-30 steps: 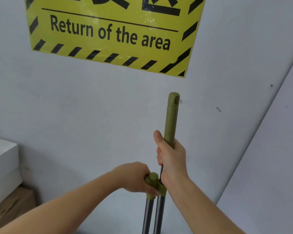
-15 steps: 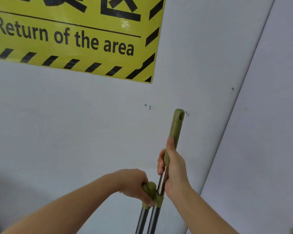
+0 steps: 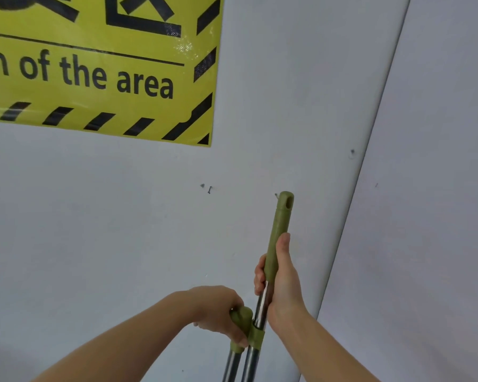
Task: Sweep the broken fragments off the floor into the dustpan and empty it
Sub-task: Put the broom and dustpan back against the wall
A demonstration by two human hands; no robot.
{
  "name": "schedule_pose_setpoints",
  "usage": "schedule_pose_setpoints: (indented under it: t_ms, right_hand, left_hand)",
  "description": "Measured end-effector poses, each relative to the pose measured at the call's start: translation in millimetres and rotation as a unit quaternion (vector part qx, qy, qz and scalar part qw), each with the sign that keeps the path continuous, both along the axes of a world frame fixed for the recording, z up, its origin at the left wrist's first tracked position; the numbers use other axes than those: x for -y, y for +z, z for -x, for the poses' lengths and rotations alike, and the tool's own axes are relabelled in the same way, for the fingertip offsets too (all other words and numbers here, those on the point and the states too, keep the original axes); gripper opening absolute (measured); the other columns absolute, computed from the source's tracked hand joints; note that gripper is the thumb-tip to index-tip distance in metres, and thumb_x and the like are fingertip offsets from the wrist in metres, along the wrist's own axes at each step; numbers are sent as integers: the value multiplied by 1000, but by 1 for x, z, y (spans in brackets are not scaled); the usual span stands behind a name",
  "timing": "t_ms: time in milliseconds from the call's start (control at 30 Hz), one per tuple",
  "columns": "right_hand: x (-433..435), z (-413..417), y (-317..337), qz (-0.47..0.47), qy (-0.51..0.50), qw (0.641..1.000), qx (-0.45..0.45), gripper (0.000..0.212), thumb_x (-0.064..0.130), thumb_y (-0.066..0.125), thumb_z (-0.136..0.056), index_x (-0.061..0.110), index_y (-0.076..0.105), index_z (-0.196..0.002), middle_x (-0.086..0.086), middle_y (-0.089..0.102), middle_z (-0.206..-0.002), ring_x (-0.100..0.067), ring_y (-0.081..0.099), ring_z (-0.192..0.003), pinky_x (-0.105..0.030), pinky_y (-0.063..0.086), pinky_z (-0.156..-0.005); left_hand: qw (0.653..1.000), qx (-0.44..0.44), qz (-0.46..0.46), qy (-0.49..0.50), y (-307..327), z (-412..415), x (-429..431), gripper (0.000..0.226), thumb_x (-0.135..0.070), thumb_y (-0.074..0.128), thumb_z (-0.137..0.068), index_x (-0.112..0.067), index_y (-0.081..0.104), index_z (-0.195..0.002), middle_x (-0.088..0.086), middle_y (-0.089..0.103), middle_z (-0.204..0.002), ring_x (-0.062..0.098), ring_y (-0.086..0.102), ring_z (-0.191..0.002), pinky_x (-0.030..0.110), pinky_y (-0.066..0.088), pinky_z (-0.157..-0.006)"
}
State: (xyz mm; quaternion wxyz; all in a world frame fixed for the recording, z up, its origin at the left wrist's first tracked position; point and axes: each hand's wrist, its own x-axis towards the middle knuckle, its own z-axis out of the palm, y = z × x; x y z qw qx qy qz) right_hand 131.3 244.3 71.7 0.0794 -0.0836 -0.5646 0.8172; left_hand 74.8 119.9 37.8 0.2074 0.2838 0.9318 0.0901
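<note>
We found the right hand [image 3: 283, 282] wrapped round the longer olive-green handle [image 3: 280, 221], fingers curled where the grip meets the steel tube, thumb laid up along it. The left hand [image 3: 218, 312] gripped the capped top of the shorter handle [image 3: 242, 317], just left of it and lower. Both poles stood nearly upright, side by side, joined by a green clip [image 3: 257, 336] below the right hand. We judged that parting them meant drawing the long pole out of that clip. The broom head, dustpan and fragments lay below the frame, unseen
</note>
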Motion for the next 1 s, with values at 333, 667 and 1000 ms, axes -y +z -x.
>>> schedule_pose_setpoints:
  t_ms: [333,667,1000]
  right_hand:
    - [-25,39,-10,-25,-7,999,21,66,81,45,-60,15,48,-62,0,44,-52,-13,36,-44,-26,35,-47]
    - [-33,68,-17,-53,-36,998,25,67,81,42,-60,15,49,-67,0,45,-55,-12,37,-47,-26,36,-48]
    - [-33,80,-18,-57,-30,998,18,66,80,41,-58,15,46,-66,1,43,-56,-12,36,-47,-24,36,-48]
  left_hand:
    - [998,39,-43,3,-8,34,-26,34,-55,78,-64,-30,57,-72,-9,54,-64,18,55,-63,24,47,-54]
    - [999,5,-42,-2,-19,62,-38,38,-58,78,-62,-27,60,-77,-10,58,-74,13,54,-71,28,42,-68]
    - [998,15,-53,0,-21,72,-38,31,-52,78,-64,-30,63,-80,-15,57,-69,5,51,-63,26,42,-66]
